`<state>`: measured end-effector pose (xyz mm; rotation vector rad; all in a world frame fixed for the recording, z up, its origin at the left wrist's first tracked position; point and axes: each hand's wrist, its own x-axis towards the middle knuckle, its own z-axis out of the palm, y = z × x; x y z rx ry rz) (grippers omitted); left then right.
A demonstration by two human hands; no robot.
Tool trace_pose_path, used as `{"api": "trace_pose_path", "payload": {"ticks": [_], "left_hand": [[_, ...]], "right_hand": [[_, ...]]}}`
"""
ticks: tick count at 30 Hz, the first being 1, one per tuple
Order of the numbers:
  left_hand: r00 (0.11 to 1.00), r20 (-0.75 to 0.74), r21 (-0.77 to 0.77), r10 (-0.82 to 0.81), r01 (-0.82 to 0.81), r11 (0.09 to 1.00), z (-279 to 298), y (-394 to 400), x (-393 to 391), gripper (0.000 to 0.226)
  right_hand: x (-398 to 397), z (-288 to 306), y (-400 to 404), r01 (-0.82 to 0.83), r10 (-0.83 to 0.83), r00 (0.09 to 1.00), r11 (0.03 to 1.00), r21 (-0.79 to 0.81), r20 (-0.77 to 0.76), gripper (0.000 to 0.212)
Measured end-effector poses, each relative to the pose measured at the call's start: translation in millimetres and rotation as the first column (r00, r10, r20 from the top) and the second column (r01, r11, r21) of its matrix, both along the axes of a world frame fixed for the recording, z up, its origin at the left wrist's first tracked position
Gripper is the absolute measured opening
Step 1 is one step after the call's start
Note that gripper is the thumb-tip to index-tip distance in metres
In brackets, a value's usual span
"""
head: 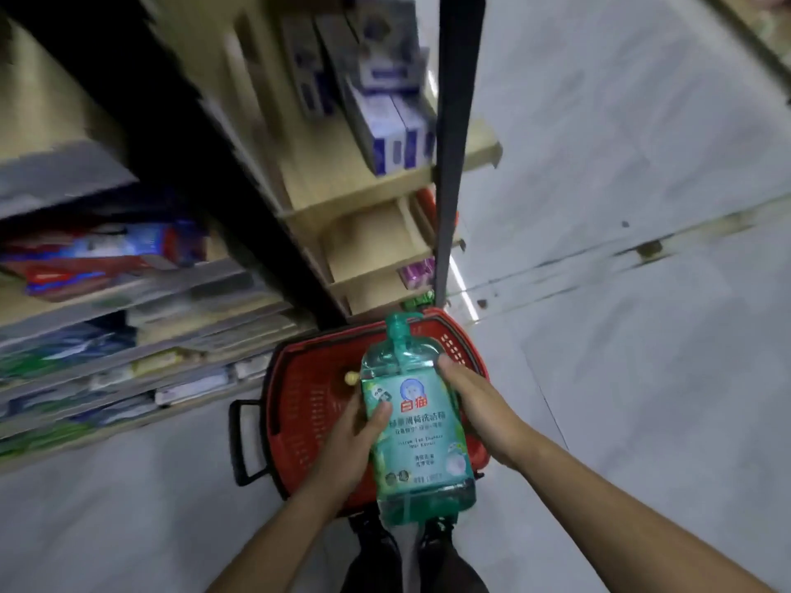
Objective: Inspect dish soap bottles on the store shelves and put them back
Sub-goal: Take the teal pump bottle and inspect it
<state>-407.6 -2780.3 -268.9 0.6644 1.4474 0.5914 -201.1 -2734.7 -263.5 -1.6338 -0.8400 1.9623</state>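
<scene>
1. Dish soap bottle point(413, 425), count one. Green, translucent, with a pump top and a printed front label. It is held between both hands, label turned up toward the camera, pump end pointing away from the person. Judged reason: this presents the label for reading, so the inspecting step appears to be under way, and the return to the shelf is not yet done.

2. Left hand point(351, 434), count one. It grips the bottle's left side at mid-label, thumb curled over the front and the fingers hidden behind. It seems to carry the weight from below.

3. Right hand point(479, 404), count one. It clasps the bottle's right edge, fingertips near the shoulder, fingers wrapped round the far side. It likely steadies the tilt.

4. Red shopping basket point(299, 404), count one. It sits on the floor directly below both hands, with its black handle point(244, 438) out to the left of the left hand. A small yellowish object point(351, 378) lies inside; what it is cannot be told.

5. Store shelves point(334, 207), beyond and to the left of the hands. Tiers are blurred, so the count is uncertain. Blue-and-white boxes point(389, 134) stand on an upper tier, number unclear.

6. Shoes point(372, 545), count two, below the wrists.
</scene>
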Motion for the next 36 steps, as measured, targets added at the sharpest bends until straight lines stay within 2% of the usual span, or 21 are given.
{"api": "trace_pose_path", "payload": {"ticks": [5,8,12,14,17,19,20,24,26,28,31,32,36], "left_hand": [[0.999,-0.037,-0.088,-0.018,0.015,0.996,-114.2,24.7,9.5,0.028],[0.996,-0.057,-0.096,-0.065,0.06,0.994,-170.2,43.9,9.5,0.024],[0.991,-0.109,-0.062,-0.08,0.073,0.995,-230.5,67.0,8.0,0.032],[0.992,-0.112,-0.065,-0.06,0.053,0.996,-256.2,71.4,9.8,0.03],[0.991,-0.132,-0.089,-0.031,0.02,0.996,-294.0,71.2,14.8,0.027],[0.981,-0.187,-0.089,-0.044,0.028,0.996,-318.2,67.6,15.5,0.039],[0.977,-0.208,-0.08,-0.046,0.03,0.996,-329.2,65.0,15.4,0.046],[0.96,-0.277,-0.021,0.029,-0.037,0.999,-370.6,53.1,15.9,0.062],[0.934,-0.357,0.031,0.016,-0.005,1.0,-385.8,52.5,19.3,0.064],[0.917,-0.399,0.065,0.015,0.012,0.998,-396.8,56.0,24.1,0.069],[0.907,-0.421,0.084,-0.006,0.046,0.995,-413.2,62.5,30.6,0.076],[0.906,-0.422,0.083,-0.011,0.05,0.995,-418.6,64.7,31.8,0.077],[0.913,-0.408,0.084,0.026,0.01,0.996,-440.0,73.2,34.9,0.08]], "right_hand": [[-2.0,-105.5,26.1,-0.022,0.021,0.992,1.0,0.009,0.124,0.061],[-0.8,-158.6,42.1,-0.06,0.053,0.986,0.998,0.037,0.156,0.062],[-1.2,-219.7,60.0,-0.016,0.012,0.997,0.999,0.05,0.08,0.053],[-2.7,-248.4,62.7,0.001,-0.002,0.999,0.999,0.035,0.039,0.057],[-6.6,-287.2,60.3,0.063,-0.065,0.997,0.995,-0.078,-0.027,0.08],[-10.0,-310.4,57.4,0.093,-0.097,0.995,0.987,-0.132,-0.024,0.098],[-11.1,-322.0,55.6,0.105,-0.109,0.994,0.985,-0.139,-0.019,0.1],[-16.4,-359.9,50.2,0.144,-0.136,0.988,0.98,-0.136,0.066,0.081],[-18.4,-376.7,50.9,0.194,-0.181,0.976,0.974,-0.113,0.123,0.085],[-18.0,-387.7,52.3,0.236,-0.224,0.969,0.964,-0.121,0.103,0.084],[-8.9,-407.9,53.5,0.248,-0.242,0.968,0.963,-0.105,0.066,0.047],[-5.4,-414.6,54.1,0.257,-0.252,0.966,0.96,-0.108,0.056,0.042],[-1.3,-432.0,59.9,0.246,-0.238,0.966,0.966,-0.08,0.097,0.041]]}}
